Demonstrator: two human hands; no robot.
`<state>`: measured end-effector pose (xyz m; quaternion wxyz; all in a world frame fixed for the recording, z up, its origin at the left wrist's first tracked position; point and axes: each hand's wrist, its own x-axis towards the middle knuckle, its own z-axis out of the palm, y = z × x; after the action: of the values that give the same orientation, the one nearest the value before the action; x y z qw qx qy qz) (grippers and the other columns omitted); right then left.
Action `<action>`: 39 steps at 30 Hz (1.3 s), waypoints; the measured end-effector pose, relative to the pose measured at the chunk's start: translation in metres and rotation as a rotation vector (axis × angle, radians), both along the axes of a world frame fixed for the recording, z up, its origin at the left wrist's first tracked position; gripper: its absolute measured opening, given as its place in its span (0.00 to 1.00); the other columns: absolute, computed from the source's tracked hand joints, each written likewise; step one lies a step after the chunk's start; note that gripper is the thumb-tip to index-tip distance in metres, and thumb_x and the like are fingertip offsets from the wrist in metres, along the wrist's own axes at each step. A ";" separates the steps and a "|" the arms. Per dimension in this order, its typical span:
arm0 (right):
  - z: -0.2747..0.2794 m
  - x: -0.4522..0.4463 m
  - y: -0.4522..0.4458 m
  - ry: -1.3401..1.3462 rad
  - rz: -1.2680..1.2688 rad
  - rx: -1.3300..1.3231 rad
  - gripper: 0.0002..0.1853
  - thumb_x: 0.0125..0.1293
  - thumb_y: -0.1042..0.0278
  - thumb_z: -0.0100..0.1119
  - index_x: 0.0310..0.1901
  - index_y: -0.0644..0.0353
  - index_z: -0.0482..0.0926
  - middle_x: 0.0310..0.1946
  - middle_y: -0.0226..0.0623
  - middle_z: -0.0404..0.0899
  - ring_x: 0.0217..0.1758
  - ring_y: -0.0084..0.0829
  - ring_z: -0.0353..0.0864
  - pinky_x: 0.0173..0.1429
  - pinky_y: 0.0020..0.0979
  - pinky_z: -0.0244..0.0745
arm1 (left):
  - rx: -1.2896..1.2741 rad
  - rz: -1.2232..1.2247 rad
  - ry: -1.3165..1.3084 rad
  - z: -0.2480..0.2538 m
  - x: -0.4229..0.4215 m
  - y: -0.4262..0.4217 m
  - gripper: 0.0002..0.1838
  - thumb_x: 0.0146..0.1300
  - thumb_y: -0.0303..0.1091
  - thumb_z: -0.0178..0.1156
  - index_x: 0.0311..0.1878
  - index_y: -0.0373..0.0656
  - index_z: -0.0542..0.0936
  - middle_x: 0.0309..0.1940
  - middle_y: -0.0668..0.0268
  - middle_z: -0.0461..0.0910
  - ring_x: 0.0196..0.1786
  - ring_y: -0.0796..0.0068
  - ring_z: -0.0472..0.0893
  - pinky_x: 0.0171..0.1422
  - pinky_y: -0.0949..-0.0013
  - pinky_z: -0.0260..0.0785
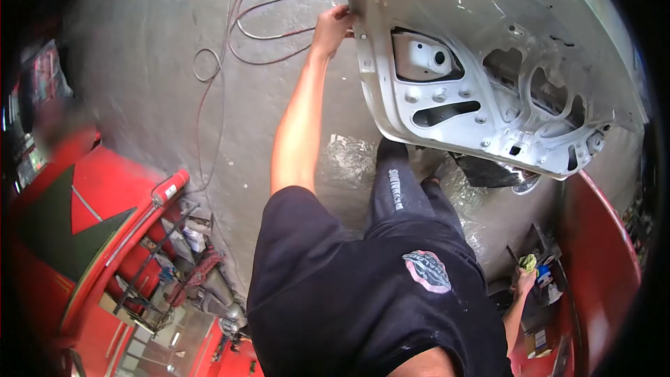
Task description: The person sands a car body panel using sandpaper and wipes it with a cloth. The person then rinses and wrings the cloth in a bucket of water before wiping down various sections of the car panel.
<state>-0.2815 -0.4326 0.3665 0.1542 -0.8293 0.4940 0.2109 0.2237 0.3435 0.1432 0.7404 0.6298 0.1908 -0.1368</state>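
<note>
A large silver-grey car body panel (391, 115), with cut-outs and holes on its inner side, fills the upper right. My left hand (333, 30) reaches forward to the panel's left edge, its fingers closed at that edge; the fingertips are partly hidden. Low on the right, my right hand (525, 281) is closed around a crumpled yellow-green cloth (527, 262), away from the panel. Behind that hand lie small items, among them a blue-and-white one (548, 281) too small to name.
A thin reddish hose (272, 62) loops over the grey floor (153, 63). A red vehicle-like body (118, 174) stands at left, with cluttered tools and parts (199, 265) beside it. A red panel (593, 237) rises on the right. Something black and shiny (481, 171) lies under the car panel.
</note>
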 end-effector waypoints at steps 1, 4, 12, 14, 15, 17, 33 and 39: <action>0.000 0.008 0.012 0.020 -0.077 0.038 0.16 0.59 0.69 0.64 0.48 0.53 0.75 0.22 0.27 0.72 0.14 0.25 0.68 0.13 0.30 0.61 | -0.070 0.014 0.043 -0.002 -0.008 -0.001 0.16 0.67 0.28 0.60 0.57 0.36 0.82 0.46 0.64 0.86 0.43 0.75 0.84 0.46 0.69 0.77; -0.004 0.020 0.034 0.011 -0.048 0.028 0.15 0.59 0.68 0.64 0.46 0.53 0.73 0.20 0.26 0.70 0.13 0.24 0.66 0.12 0.29 0.61 | -0.117 -0.067 0.075 0.006 -0.023 -0.002 0.19 0.67 0.30 0.60 0.60 0.36 0.80 0.45 0.65 0.85 0.46 0.73 0.84 0.50 0.64 0.80; -0.020 -0.010 0.035 -0.023 -0.060 -0.002 0.13 0.59 0.68 0.63 0.44 0.54 0.72 0.20 0.28 0.69 0.12 0.26 0.66 0.12 0.30 0.64 | 0.111 0.079 -0.060 0.020 0.020 0.010 0.15 0.75 0.41 0.60 0.55 0.40 0.83 0.38 0.65 0.84 0.35 0.79 0.83 0.36 0.73 0.76; -0.024 -0.017 0.035 -0.044 -0.037 0.001 0.13 0.59 0.68 0.63 0.43 0.55 0.72 0.19 0.28 0.69 0.12 0.26 0.67 0.12 0.31 0.65 | 0.300 0.022 -0.166 0.015 0.045 0.015 0.15 0.75 0.42 0.60 0.50 0.39 0.85 0.32 0.67 0.84 0.29 0.80 0.81 0.30 0.75 0.73; -0.025 -0.019 0.038 -0.051 -0.026 0.005 0.13 0.59 0.68 0.63 0.43 0.56 0.72 0.19 0.29 0.69 0.12 0.26 0.67 0.12 0.31 0.65 | 0.378 -0.031 -0.207 0.006 0.057 0.019 0.15 0.75 0.41 0.60 0.46 0.38 0.86 0.28 0.68 0.83 0.26 0.81 0.80 0.28 0.75 0.72; -0.023 -0.014 0.047 0.005 -0.117 0.053 0.14 0.58 0.69 0.64 0.45 0.57 0.73 0.23 0.32 0.71 0.15 0.29 0.70 0.14 0.32 0.65 | 0.438 -0.075 -0.231 -0.007 0.061 0.023 0.14 0.74 0.39 0.60 0.42 0.36 0.86 0.23 0.69 0.82 0.22 0.82 0.78 0.25 0.75 0.69; -0.075 -0.045 0.023 -0.095 -0.045 0.117 0.14 0.57 0.68 0.64 0.42 0.55 0.70 0.16 0.27 0.66 0.11 0.25 0.66 0.13 0.30 0.64 | 0.210 0.070 -0.163 0.012 0.046 0.010 0.17 0.76 0.41 0.59 0.53 0.36 0.82 0.36 0.66 0.85 0.33 0.80 0.84 0.35 0.72 0.80; -0.047 -0.016 0.049 0.007 -0.151 0.104 0.15 0.57 0.68 0.65 0.42 0.54 0.70 0.16 0.28 0.66 0.10 0.25 0.66 0.13 0.31 0.64 | 0.357 0.030 -0.156 -0.037 0.050 0.022 0.20 0.76 0.47 0.59 0.40 0.37 0.85 0.26 0.71 0.82 0.27 0.82 0.82 0.29 0.72 0.77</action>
<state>-0.2975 -0.3833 0.3193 0.2107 -0.7798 0.5441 0.2268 0.2732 0.3651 0.1066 0.6314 0.7570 0.1633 -0.0406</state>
